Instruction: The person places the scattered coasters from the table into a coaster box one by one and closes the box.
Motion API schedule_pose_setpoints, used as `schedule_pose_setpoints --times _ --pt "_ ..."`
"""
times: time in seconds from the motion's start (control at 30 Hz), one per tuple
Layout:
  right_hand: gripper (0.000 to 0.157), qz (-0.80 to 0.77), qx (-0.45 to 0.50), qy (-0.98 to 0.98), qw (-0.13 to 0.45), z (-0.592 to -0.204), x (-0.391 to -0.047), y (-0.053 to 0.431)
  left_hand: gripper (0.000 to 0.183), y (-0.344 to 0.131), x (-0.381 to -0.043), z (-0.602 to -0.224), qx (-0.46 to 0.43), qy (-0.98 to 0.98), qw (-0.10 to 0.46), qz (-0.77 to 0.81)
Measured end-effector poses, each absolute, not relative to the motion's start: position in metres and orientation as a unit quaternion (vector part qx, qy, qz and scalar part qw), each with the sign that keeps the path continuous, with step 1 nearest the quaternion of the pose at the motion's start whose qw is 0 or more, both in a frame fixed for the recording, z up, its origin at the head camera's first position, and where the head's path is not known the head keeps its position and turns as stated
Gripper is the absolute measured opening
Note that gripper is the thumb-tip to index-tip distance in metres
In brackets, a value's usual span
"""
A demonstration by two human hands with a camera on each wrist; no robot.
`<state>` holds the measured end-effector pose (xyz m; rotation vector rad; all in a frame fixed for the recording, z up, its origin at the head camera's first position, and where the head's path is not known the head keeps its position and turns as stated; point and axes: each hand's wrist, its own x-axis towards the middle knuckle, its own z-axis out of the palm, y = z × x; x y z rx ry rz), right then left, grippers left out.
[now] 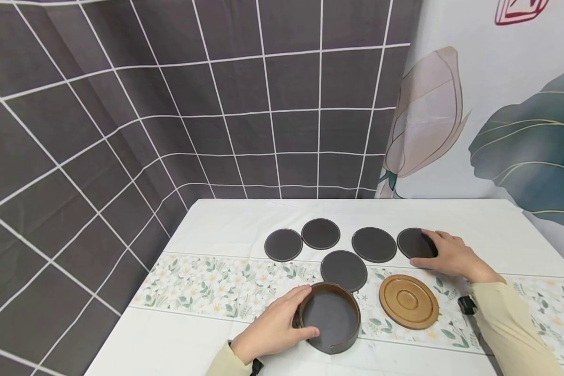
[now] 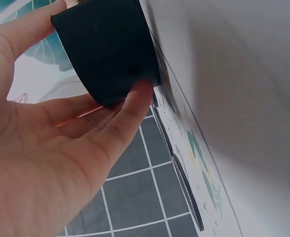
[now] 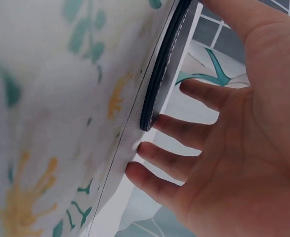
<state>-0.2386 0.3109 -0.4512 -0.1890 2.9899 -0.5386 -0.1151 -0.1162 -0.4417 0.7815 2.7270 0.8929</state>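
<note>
Coasters (image 1: 374, 244), dark and round, are lying flat on the white desk (image 1: 225, 224): four are forming an uneven row towards its far edge, and a fifth is sitting farther from that edge, mostly on the floral band (image 1: 192, 282). From my station I am seeing the left hand (image 1: 282, 321) curling its fingers along the outside of a round coaster holder (image 1: 331, 318), thumb over the rim, so it is gripping the wall; the holder is standing open side up, just in front of the fifth coaster. The right hand (image 1: 456, 256) is resting at the rightmost coaster (image 1: 411, 244), nearest the desk's right edge; its fingers are standing well apart, slightly bent, touching that coaster without closing on it. A brown ringed disc (image 1: 408, 301) is lying between the hands, apart from both.
</note>
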Motion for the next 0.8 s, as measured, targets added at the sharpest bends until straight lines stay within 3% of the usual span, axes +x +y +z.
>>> schedule_pose_setpoints --times 0.5,0.8 --pt "0.107 -0.155 -0.058 0.985 0.038 -0.4495 -0.2372 0.3091 0.076 -0.1159 -0.1123 -0.4396 0.260 0.914 0.098 0.297" --pt "0.101 -0.162 -0.063 0.984 0.037 -0.4477 -0.2367 0.3094 0.086 -0.1178 -0.1123 -0.4366 0.264 0.913 0.121 0.288"
